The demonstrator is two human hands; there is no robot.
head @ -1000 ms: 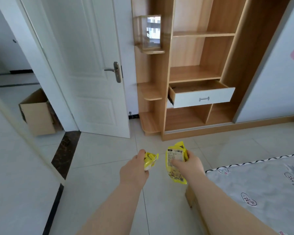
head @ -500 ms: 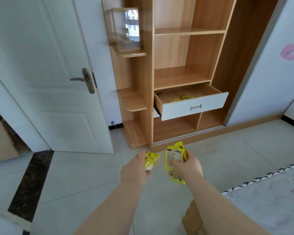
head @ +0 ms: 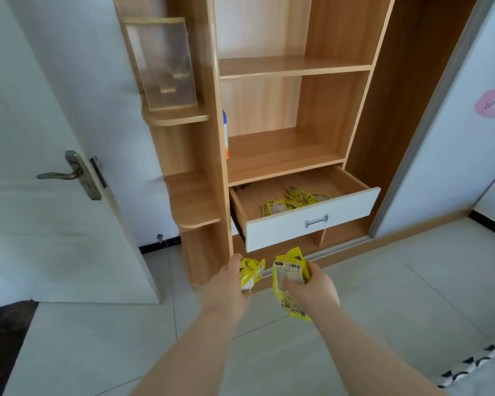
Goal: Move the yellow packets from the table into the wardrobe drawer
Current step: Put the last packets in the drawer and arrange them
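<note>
My left hand (head: pixel 228 284) grips a small crumpled yellow packet (head: pixel 252 271). My right hand (head: pixel 316 288) holds a larger yellow packet (head: pixel 287 277) with a white printed label, hanging down past my fingers. Both hands are out in front of me, just below and short of the wardrobe drawer (head: pixel 312 222), which stands pulled open with a white front and metal handle. Several yellow packets (head: pixel 293 200) lie inside it on the wooden bottom.
The wooden wardrobe (head: pixel 286 67) has open shelves above the drawer and rounded corner shelves on its left holding a clear box (head: pixel 162 64). A white door (head: pixel 40 195) with a lever handle stands at the left. A patterned bed edge (head: pixel 480 364) shows bottom right.
I have walked closer to the wardrobe, so the drawer now looms larger and its packets are plainly visible. Both hands keep the same hold on their packets.
</note>
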